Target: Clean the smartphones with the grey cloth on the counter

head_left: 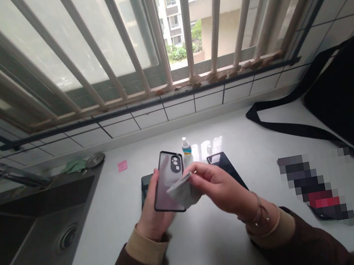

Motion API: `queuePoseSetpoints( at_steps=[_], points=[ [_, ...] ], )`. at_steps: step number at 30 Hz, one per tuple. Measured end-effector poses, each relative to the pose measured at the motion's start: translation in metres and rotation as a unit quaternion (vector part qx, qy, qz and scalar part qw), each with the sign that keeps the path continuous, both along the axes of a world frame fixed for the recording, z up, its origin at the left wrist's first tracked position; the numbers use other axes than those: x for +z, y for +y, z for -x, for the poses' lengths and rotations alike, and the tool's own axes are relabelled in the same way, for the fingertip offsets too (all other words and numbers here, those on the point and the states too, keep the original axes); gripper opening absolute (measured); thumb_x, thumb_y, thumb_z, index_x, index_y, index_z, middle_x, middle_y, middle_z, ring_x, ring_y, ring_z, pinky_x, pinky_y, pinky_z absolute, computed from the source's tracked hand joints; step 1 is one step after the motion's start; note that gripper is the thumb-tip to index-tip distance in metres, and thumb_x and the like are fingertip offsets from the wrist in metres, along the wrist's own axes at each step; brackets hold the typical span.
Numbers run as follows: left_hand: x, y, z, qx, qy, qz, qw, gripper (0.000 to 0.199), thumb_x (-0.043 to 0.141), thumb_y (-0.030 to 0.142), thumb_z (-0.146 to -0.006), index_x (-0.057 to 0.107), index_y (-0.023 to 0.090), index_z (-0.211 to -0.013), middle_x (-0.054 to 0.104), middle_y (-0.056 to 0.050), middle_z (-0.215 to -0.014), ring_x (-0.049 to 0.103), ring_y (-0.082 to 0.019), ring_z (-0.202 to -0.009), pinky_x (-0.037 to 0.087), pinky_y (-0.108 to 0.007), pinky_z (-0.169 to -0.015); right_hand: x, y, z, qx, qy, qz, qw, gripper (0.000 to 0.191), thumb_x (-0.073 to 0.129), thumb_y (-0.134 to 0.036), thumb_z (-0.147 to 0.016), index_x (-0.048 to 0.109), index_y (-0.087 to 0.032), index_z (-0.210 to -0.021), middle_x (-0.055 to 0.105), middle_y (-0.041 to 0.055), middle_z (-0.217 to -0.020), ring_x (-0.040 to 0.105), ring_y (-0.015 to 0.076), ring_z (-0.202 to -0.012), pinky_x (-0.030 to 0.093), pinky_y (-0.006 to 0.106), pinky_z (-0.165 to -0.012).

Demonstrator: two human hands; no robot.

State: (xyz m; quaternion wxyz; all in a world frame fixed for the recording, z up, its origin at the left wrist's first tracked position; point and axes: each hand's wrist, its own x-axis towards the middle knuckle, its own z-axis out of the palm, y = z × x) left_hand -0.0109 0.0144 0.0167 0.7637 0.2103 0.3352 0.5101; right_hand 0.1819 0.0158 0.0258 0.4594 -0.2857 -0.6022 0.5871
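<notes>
My left hand [152, 209] holds a clear phone case [164, 177] with a black rim and a camera cutout, tilted above the white counter. Between the fingers and thumb of my right hand [207, 180] is a light grey cloth [184, 192], which hangs in front of the case's lower right part. A dark flat object [144, 190] lies partly hidden behind my left hand. Beyond my right hand a dark phone [224, 163] rests on the counter. Just past the case stands a small white bottle [185, 146] with a blue and yellow label.
At the left is a sink [28, 238] with a faucet [18, 177]; a green cloth [74, 166] and metal strainer [95, 159] sit by its edge. A pink note [122, 165], a black bag [351, 99] with a strap, and a pixelated item [315, 186] are on the counter [112, 233].
</notes>
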Motion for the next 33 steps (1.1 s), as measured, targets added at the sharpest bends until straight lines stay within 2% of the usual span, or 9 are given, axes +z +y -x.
queuePoseSetpoints(
  at_steps=[3,5,7,9,11,16,25,30,33],
  points=[
    [0.003,-0.003,0.006,-0.108,0.019,0.039,0.993,0.063,0.047,0.061,-0.105,0.073,0.007,-0.125,0.081,-0.022,-0.093,0.077,-0.028,-0.074,0.062,-0.037,-0.07,-0.008,0.015,-0.003,-0.162,0.149,0.12,0.968,0.026,0.063,-0.046,-0.103,0.066,-0.022,-0.112,0.075,0.0035,-0.099,0.072,0.0168,-0.084,0.062,0.031,-0.077],
    [0.006,-0.006,0.008,-0.168,0.022,0.06,0.984,0.063,0.048,0.059,-0.104,0.07,0.006,-0.13,0.08,-0.026,-0.095,0.079,-0.03,-0.075,0.063,-0.038,-0.07,-0.012,0.024,-0.007,-0.284,0.19,0.128,0.931,0.025,0.066,-0.044,-0.101,0.065,-0.022,-0.112,0.075,0.0046,-0.108,0.073,0.0185,-0.094,0.061,0.034,-0.086],
    [0.009,-0.008,0.007,-0.186,0.027,0.045,0.981,0.053,0.054,0.049,-0.103,0.066,0.01,-0.137,0.08,-0.023,-0.098,0.079,-0.031,-0.077,0.063,-0.037,-0.068,-0.013,0.029,-0.01,-0.351,0.189,0.109,0.911,0.024,0.067,-0.044,-0.1,0.065,-0.023,-0.113,0.075,0.0039,-0.109,0.072,0.0193,-0.097,0.06,0.036,-0.09],
    [0.011,-0.01,0.005,-0.186,0.051,0.014,0.981,0.044,0.059,0.038,-0.101,0.064,0.015,-0.139,0.081,-0.019,-0.101,0.08,-0.031,-0.079,0.064,-0.038,-0.064,-0.014,0.029,-0.011,-0.345,0.17,0.087,0.919,0.024,0.066,-0.045,-0.101,0.066,-0.024,-0.113,0.074,0.0028,-0.107,0.072,0.0192,-0.097,0.059,0.035,-0.091],
    [0.013,-0.011,0.001,-0.187,0.089,-0.007,0.978,0.039,0.063,0.03,-0.099,0.066,0.017,-0.135,0.08,-0.015,-0.099,0.08,-0.031,-0.078,0.064,-0.036,-0.059,-0.015,0.026,-0.009,-0.286,0.152,0.085,0.942,0.024,0.066,-0.046,-0.102,0.068,-0.024,-0.112,0.074,0.0025,-0.105,0.071,0.0183,-0.094,0.058,0.033,-0.088],
    [0.011,-0.01,0.0,-0.182,0.16,-0.007,0.97,0.034,0.066,0.032,-0.098,0.066,0.016,-0.128,0.078,-0.013,-0.094,0.077,-0.028,-0.071,0.061,-0.031,-0.051,-0.018,0.019,0.0,-0.151,0.135,0.129,0.971,0.028,0.067,-0.049,-0.101,0.07,-0.023,-0.113,0.076,0.0024,-0.1,0.067,0.0152,-0.08,0.056,0.027,-0.075],
    [0.007,-0.006,-0.001,-0.093,0.173,-0.02,0.98,0.038,0.067,0.03,-0.096,0.067,0.016,-0.131,0.08,-0.011,-0.085,0.074,-0.022,-0.066,0.06,-0.029,-0.057,-0.021,0.02,-0.002,-0.206,0.105,0.075,0.97,0.028,0.063,-0.05,-0.104,0.067,-0.025,-0.114,0.075,0.0028,-0.107,0.071,0.0166,-0.092,0.061,0.03,-0.082],
    [0.003,-0.007,-0.006,-0.025,0.159,-0.016,0.987,0.033,0.074,0.024,-0.09,0.073,0.016,-0.122,0.081,-0.008,-0.087,0.073,-0.019,-0.063,0.061,-0.028,-0.058,-0.016,0.011,0.001,-0.241,-0.024,-0.066,0.968,0.022,0.054,-0.042,-0.109,0.066,-0.026,-0.117,0.075,0.0094,-0.133,0.071,0.0258,-0.123,0.059,0.046,-0.106],
    [0.0,-0.007,-0.009,0.012,0.136,-0.011,0.991,0.035,0.076,0.019,-0.088,0.076,0.016,-0.122,0.082,-0.008,-0.096,0.076,-0.018,-0.072,0.061,-0.025,-0.066,-0.011,0.004,0.004,-0.253,-0.099,-0.165,0.948,0.019,0.051,-0.029,-0.11,0.065,-0.029,-0.123,0.066,0.0092,-0.151,0.064,0.0262,-0.138,0.054,0.047,-0.115]
  ],
)
